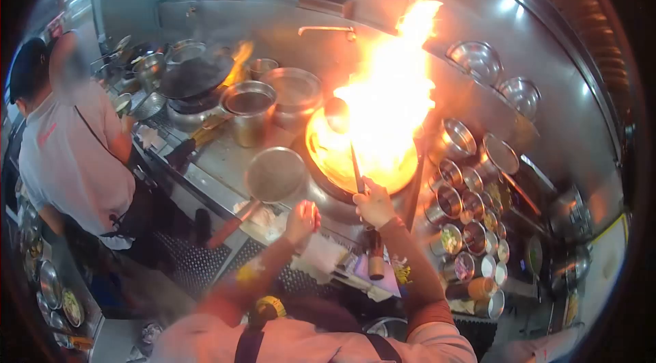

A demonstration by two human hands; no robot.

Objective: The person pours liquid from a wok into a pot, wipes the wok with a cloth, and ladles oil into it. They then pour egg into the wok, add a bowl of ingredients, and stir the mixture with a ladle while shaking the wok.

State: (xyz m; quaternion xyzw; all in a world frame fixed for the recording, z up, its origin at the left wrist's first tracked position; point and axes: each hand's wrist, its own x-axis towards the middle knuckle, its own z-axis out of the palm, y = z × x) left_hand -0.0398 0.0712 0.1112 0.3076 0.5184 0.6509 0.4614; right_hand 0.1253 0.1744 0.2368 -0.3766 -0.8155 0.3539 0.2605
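Observation:
Tall bright flames (393, 76) rise out of a wok (316, 170) on the burner in front of me. My right hand (374, 204) is closed around the handle of a ladle (357, 166), whose bowl end reaches up into the glare over the wok. The wok's contents are lost in the fire. My left hand (303, 221) is curled closed near the front left of the wok; what it holds, if anything, is hidden. Beside it, a round mesh strainer (275, 175) with a wooden handle rests on the stove edge. A pale folded cloth (323, 252) lies below my hands.
Metal pots (249, 113) stand left of the wok, and another dark wok (196, 77) sits farther left. A co-worker in a white shirt (75, 151) stands at left. Several small containers of ingredients (463, 267) crowd the right side. A tap (326, 29) juts from the back wall.

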